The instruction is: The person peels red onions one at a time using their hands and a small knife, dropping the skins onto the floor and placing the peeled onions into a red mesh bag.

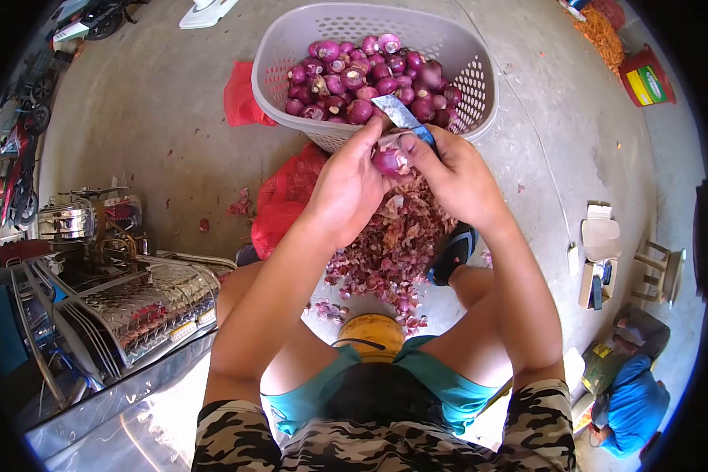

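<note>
Over the near rim of a grey plastic basket [291, 39], my left hand [350, 177] is closed around a purple onion [389, 162]. My right hand [460, 173] grips a small knife [399, 112] by its blue handle, with the thumb against the onion. The blade points up and to the left, toward the basket, and its face looks smeared. Several purple onions [354, 79] fill the basket. Below my hands, a heap of dry onion skins [401, 236] lies on the floor between my feet.
A red mesh bag [279, 208] lies left of the skins. A yellow round container [370, 334] stands between my knees. Metal racks [149, 303] are at left; an open cardboard box [599, 240] and wooden stool [659, 271] at right. Another person in blue [633, 405] is at lower right.
</note>
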Demonstrator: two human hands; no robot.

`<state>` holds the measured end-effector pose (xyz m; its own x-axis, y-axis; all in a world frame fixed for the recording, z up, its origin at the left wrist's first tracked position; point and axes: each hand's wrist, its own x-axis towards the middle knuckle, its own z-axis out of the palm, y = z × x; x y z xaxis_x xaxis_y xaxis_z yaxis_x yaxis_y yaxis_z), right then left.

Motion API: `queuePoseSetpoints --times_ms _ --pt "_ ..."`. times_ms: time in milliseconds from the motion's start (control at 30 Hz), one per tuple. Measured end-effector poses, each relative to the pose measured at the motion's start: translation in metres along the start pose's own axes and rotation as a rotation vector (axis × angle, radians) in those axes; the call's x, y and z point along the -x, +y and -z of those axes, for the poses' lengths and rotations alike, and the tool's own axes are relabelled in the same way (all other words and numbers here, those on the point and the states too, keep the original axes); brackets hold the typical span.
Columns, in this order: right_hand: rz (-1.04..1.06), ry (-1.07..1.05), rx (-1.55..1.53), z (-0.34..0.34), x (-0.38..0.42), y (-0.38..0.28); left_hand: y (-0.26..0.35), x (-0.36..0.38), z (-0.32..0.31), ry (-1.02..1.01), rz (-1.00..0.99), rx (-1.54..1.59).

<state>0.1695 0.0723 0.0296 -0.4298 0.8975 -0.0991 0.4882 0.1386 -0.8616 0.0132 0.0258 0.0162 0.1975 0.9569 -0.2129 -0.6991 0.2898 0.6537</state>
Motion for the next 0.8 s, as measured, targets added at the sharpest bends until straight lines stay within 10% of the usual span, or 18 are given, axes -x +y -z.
queuePoseSetpoints --times_ms 367,800 --pt "-0.187 -0.044 -0.672 0.011 -0.008 0.007 0.000 -0.005 0.015 -0.015 -0.109 0.116" --pt "0.020 -0.084 0.118 0.032 0.003 0.025 0.006 -0.007 0.030 0.055 -0.069 0.222"
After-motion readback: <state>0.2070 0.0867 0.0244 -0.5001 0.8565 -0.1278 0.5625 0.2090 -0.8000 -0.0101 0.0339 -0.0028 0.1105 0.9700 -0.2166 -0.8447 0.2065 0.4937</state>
